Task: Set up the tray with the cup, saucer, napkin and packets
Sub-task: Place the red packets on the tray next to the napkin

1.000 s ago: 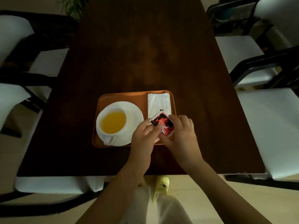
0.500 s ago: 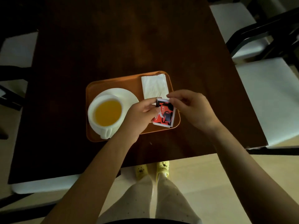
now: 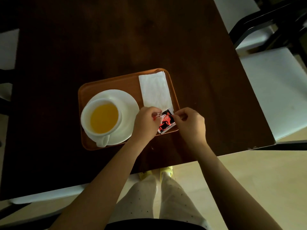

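Note:
An orange tray point(image 3: 108, 83) lies on the dark wooden table point(image 3: 116, 39). On its left half a white cup point(image 3: 101, 119) of yellow drink stands on a white saucer point(image 3: 127, 100). A folded white napkin point(image 3: 155, 90) lies along the tray's right side. At the tray's near right corner, red-and-black packets point(image 3: 166, 122) lie below the napkin. My left hand point(image 3: 146, 123) pinches their left edge and my right hand point(image 3: 189, 122) pinches their right top corner. How many packets there are is hidden by my fingers.
White-cushioned chairs with black frames stand at the right point(image 3: 274, 90) and far right point(image 3: 240, 19). A white bench seat point(image 3: 46, 195) runs under the table's near edge. My legs and yellow shoes point(image 3: 166, 170) show below the table edge.
The camera has dipped and shifted. Both hands stay on the packets, which have turned slightly and sit at the tray's near right corner, just below the napkin.

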`<state>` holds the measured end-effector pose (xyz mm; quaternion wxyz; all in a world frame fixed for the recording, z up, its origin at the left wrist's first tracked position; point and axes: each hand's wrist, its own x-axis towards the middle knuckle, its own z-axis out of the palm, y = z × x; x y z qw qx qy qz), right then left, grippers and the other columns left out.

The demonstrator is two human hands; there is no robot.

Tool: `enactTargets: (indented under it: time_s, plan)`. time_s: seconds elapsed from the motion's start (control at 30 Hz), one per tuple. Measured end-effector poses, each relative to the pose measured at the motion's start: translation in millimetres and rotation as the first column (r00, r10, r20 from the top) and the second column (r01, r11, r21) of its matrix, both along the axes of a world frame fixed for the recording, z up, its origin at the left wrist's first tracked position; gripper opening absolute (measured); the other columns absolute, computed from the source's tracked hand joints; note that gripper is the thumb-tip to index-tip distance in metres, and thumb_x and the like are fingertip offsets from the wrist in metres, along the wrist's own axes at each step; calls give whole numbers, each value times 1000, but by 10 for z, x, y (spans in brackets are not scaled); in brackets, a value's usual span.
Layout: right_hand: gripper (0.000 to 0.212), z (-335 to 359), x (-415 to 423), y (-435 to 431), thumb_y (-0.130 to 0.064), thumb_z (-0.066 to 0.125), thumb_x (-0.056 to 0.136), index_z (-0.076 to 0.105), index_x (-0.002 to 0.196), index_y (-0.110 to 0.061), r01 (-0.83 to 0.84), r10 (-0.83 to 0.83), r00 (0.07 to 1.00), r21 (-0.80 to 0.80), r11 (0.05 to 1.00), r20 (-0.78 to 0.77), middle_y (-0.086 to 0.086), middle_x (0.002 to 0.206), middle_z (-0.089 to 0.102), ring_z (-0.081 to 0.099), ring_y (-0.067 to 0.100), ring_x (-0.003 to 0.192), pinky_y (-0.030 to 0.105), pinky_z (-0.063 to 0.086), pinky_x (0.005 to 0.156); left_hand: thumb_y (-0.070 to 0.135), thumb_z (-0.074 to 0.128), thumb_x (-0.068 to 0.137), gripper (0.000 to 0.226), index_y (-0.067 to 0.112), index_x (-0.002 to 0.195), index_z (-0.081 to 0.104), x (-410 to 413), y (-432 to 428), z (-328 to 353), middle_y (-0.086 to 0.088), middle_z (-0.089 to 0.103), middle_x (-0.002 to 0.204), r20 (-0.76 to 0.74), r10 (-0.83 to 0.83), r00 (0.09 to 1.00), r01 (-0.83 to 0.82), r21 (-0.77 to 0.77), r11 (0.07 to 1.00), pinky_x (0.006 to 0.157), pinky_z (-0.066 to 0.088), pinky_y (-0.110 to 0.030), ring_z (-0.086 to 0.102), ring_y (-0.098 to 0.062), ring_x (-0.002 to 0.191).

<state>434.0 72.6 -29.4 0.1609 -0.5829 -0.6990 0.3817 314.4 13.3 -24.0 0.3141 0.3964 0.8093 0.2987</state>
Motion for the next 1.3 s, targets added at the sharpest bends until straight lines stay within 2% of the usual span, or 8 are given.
enactTargets:
  time_s: [0.1, 0.33, 0.43, 0.63, 0.83, 1.07, 1.17, 1.3]
  plan:
    - [10, -59, 11, -19, -13, 60, 84, 69, 87, -9, -47, 37, 994, 96, 994, 103, 9, 92, 64, 56, 25, 90, 32, 47, 69, 11, 58, 87, 23, 7, 109, 62, 22, -11, -39, -13, 61, 111, -80, -41, 996, 41, 5, 999, 78, 43, -18, 59, -21, 101]
    - [13, -133, 38, -51, -16, 59, 85, 68, 90, -8, -122, 90, 974, 145, 982, 210, 12, 96, 63, 53, 29, 93, 44, 48, 79, 12, 58, 87, 25, 9, 112, 61, 63, 0, -89, -10, 63, 115, -209, -90, 974, 96, 16, 995, 89, 43, -25, 56, -23, 107]
    - [13, -128, 54, -50, -16, 59, 85, 68, 89, -8, -149, 115, 970, 155, 977, 213, 12, 95, 63, 54, 29, 92, 43, 48, 79, 15, 58, 87, 28, 11, 115, 60, 94, -54, -98, -10, 63, 116, -265, -112, 958, 115, -4, 993, 91, 43, -27, 53, -23, 109]
    - [16, -99, 108, 101, -15, 61, 84, 65, 99, -11, -246, 216, 962, 194, 950, 165, 11, 100, 62, 51, 28, 96, 39, 49, 78, 7, 58, 86, 31, 9, 117, 56, 124, -218, -23, -11, 57, 122, -216, -36, 976, 46, 42, 998, 95, 47, -31, 51, -23, 115]
    - [18, -151, 118, 221, -18, 66, 81, 67, 99, -13, -415, 356, 896, 213, 885, 265, 10, 101, 58, 47, 27, 97, 31, 35, 79, 2, 54, 87, 37, 8, 123, 49, 199, -262, -13, -12, 51, 127, -105, -2, 994, 0, -14, 1000, 96, 49, -38, 51, -24, 118]
    - [23, -57, 45, 423, -21, 60, 85, 64, 107, -16, -387, 331, 915, 275, 880, 229, 11, 106, 56, 43, 30, 103, 34, 30, 83, 3, 48, 89, 36, 9, 125, 48, 85, -39, 68, -11, 51, 131, -253, 135, 958, -113, 98, 989, 102, 39, -30, 45, -24, 123]
    - [30, -17, -161, 598, -24, 61, 83, 61, 113, -18, -472, 382, 871, 308, 826, 309, 9, 118, 53, 38, 33, 115, 43, 32, 93, 3, 49, 88, 42, 10, 130, 44, 10, 177, 20, -11, 48, 136, -290, 119, 950, -115, 30, 993, 104, 35, -31, 41, -25, 127]
    - [37, -74, -363, 764, -29, 60, 84, 55, 121, -24, -623, 475, 744, 231, 747, 471, 8, 139, 41, 26, 33, 132, 52, 22, 109, 0, 51, 86, 47, 8, 131, 41, 58, 262, -87, -13, 49, 132, -292, 57, 955, -72, -40, 997, 102, 38, -35, 40, -28, 124]
